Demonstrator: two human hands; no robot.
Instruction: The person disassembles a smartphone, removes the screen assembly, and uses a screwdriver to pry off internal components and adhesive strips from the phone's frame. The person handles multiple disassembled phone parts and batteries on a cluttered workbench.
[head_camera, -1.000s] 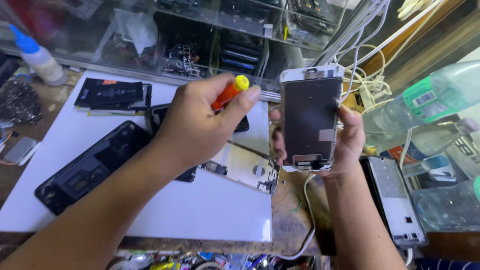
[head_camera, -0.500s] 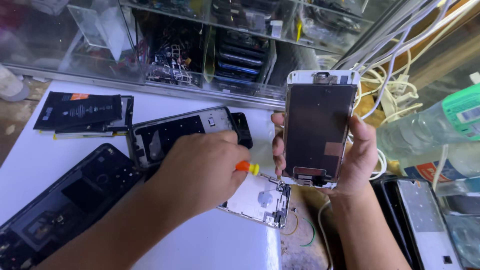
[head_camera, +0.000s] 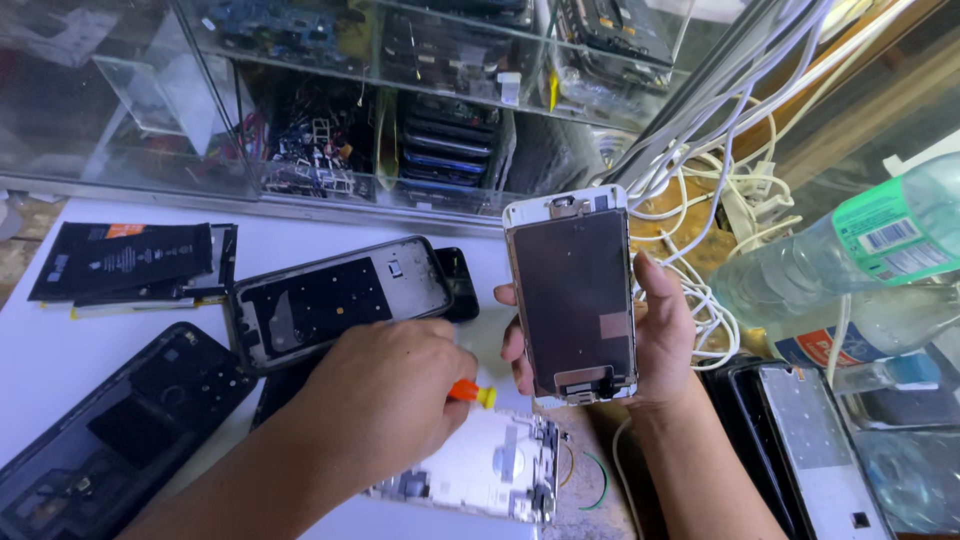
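My right hand (head_camera: 655, 345) holds a white phone screen assembly (head_camera: 573, 290) upright, its dark metal back plate facing me. My left hand (head_camera: 375, 405) is closed around a small screwdriver with an orange and yellow handle (head_camera: 472, 393), low over the white mat (head_camera: 90, 330). Just below that hand lies a white phone housing (head_camera: 490, 470) with its inner parts exposed. Beside the left hand, a black phone frame (head_camera: 335, 300) rests tilted on the mat.
A black battery (head_camera: 125, 262) and another dark phone frame (head_camera: 110, 430) lie at the left. A glass case (head_camera: 400, 110) of phone parts stands behind. White cables (head_camera: 715, 210), a plastic bottle (head_camera: 850, 250) and a phone part (head_camera: 815, 445) crowd the right.
My left hand has dropped from beside the raised screen to just above the white housing, still gripping the screwdriver. The view has moved closer; my right hand keeps the screen upright.
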